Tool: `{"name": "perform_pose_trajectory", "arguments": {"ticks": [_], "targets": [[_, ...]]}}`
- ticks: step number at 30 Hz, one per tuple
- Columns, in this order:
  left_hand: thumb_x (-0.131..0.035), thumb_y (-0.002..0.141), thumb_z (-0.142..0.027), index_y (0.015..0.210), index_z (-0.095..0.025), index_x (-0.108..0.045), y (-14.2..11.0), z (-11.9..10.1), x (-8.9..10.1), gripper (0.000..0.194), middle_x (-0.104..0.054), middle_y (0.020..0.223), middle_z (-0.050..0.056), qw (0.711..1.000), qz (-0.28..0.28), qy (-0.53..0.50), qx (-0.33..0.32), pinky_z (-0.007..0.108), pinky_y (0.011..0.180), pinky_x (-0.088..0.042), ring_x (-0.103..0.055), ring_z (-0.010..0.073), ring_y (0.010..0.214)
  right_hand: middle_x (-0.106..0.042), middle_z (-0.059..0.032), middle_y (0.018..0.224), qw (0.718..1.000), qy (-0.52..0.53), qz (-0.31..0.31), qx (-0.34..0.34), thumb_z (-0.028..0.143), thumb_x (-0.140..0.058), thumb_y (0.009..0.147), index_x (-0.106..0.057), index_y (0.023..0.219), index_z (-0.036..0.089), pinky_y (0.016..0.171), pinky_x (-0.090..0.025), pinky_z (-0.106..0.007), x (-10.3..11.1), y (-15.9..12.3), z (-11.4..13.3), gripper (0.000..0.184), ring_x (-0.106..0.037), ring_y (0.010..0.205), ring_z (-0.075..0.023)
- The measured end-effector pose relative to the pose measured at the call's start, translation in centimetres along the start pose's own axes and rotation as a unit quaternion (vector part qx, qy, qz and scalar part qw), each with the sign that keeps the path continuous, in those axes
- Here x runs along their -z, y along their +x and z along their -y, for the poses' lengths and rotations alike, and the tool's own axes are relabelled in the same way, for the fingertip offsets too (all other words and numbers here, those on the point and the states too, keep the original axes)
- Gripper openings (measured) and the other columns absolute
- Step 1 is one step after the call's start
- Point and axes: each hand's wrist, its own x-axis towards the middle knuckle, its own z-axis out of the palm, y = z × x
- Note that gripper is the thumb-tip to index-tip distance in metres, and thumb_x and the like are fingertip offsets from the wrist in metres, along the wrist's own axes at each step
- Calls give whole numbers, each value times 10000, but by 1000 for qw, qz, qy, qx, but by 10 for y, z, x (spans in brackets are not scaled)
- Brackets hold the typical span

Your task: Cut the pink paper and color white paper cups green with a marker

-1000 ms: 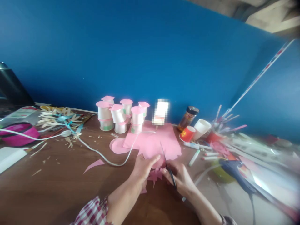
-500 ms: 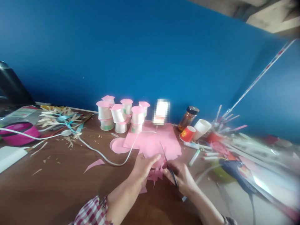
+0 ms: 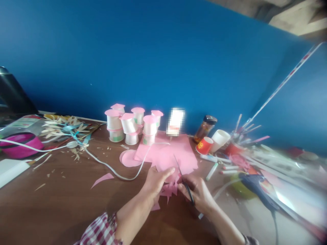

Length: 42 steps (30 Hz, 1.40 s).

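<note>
Low over the table, my left hand (image 3: 158, 181) is closed on a piece of pink paper (image 3: 167, 166), with the thumb lying on top. My right hand (image 3: 196, 191) grips a pair of scissors (image 3: 188, 190) by the dark handles. Their narrow blades point up and away, along the right side of the held paper. The paper's far outline blends into a larger pink sheet (image 3: 185, 144) behind it. Jagged pink scraps (image 3: 168, 191) lie below and between my hands. Round pink paper discs (image 3: 130, 159) rest to the left of the large sheet.
Paper cups with pink tops (image 3: 128, 123) stand stacked by the blue wall. A white cable (image 3: 112, 172) loops over the table. At right are a jar (image 3: 204, 128), a red cup (image 3: 204, 146), a white cup (image 3: 220, 139), markers (image 3: 212, 171) and a blue glue gun (image 3: 260, 189).
</note>
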Motion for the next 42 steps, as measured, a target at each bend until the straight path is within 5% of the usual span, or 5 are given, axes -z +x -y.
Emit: {"name": "perform_pose_trajectory", "arguments": {"ticks": [7, 16, 42], "targets": [[-773, 590, -260, 746, -101, -679, 4, 3, 1, 241, -637, 552, 39, 1000, -4, 18, -3, 247, 421, -437, -564, 143, 461, -494, 43, 525, 1000, 28, 7, -5, 452, -625, 811, -602, 810, 146, 452, -319, -199, -2, 0, -5, 307, -448, 463, -91], [-799, 558, -279, 784, -97, -700, 7, 6, 3, 306, -708, 702, 99, 999, 23, 26, -20, 303, 565, -511, -659, 221, 645, -524, 29, 559, 999, 30, 15, -6, 501, -575, 835, -604, 876, 137, 459, -342, -199, 0, 0, -6, 368, -481, 482, -97], [-774, 586, -271, 797, -75, -686, 9, 10, 4, 300, -688, 683, 103, 999, 8, 40, -22, 286, 536, -478, -634, 203, 611, -435, 54, 542, 1000, 2, 12, 4, 401, -651, 809, -594, 762, 141, 437, -290, -183, 5, 1, -7, 270, -414, 459, -74]]}}
